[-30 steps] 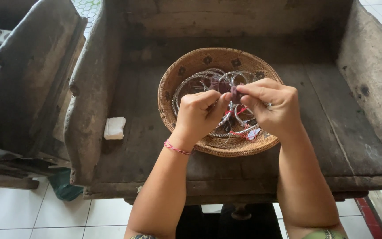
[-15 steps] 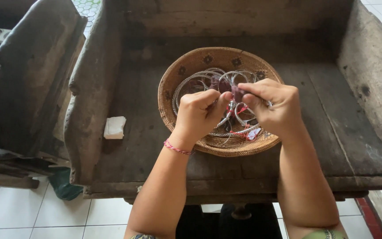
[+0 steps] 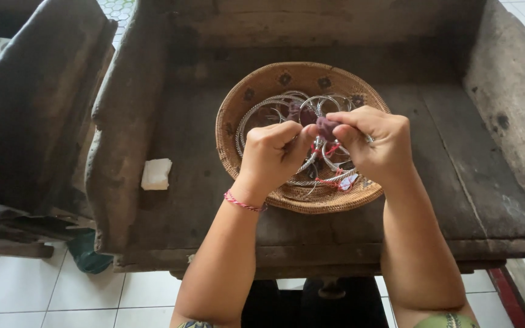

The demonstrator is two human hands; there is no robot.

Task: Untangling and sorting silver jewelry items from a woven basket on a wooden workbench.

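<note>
Both forearms are bare right down to the elbows. Around the wrist of the left hand (image 3: 273,155) sits a thin braided cord bracelet (image 3: 242,203), red and pink. The right hand (image 3: 372,143) wears a small silvery ring (image 3: 369,139). At the bottom edge, patterned green sleeves (image 3: 448,321) peek in.

Wooden bench (image 3: 445,182): basket (image 3: 262,85), white cloth (image 3: 155,174)
</note>
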